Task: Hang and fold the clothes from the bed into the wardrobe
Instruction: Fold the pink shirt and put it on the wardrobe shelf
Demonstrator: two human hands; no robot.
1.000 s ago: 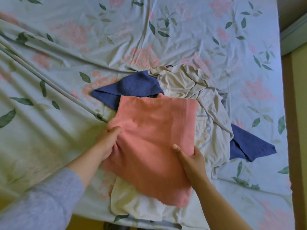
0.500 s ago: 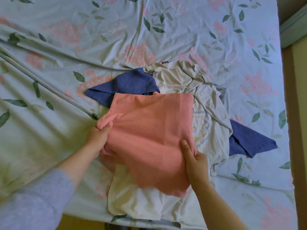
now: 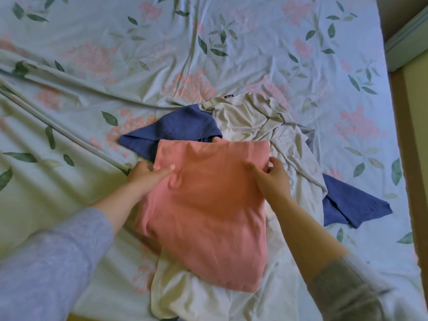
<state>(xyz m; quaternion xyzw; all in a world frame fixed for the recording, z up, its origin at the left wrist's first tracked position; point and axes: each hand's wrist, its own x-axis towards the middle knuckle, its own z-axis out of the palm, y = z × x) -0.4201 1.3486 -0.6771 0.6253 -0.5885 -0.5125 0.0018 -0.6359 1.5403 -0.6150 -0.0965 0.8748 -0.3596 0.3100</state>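
Observation:
A folded pink garment (image 3: 208,205) lies on top of a small pile of clothes near the bed's front edge. My left hand (image 3: 146,177) grips its upper left edge, thumb on top and fingers underneath. On the upper right edge my right hand (image 3: 271,177) pinches the cloth, thumb on top. Under the pink garment spreads a cream shirt (image 3: 254,126) with a dark neck label. A blue garment (image 3: 176,130) pokes out at the upper left and again at the right (image 3: 347,202).
The bed (image 3: 208,42) is covered with a crumpled pale blue floral sheet. A long raised fold (image 3: 69,135) runs across the sheet on the left. At the right lie the bed's edge, a yellow floor strip (image 3: 416,158) and a pale skirting (image 3: 405,38).
Both hands have slid up the sides of the pink garment to its upper corners. The near end of the pink garment now lies lower over the cream shirt.

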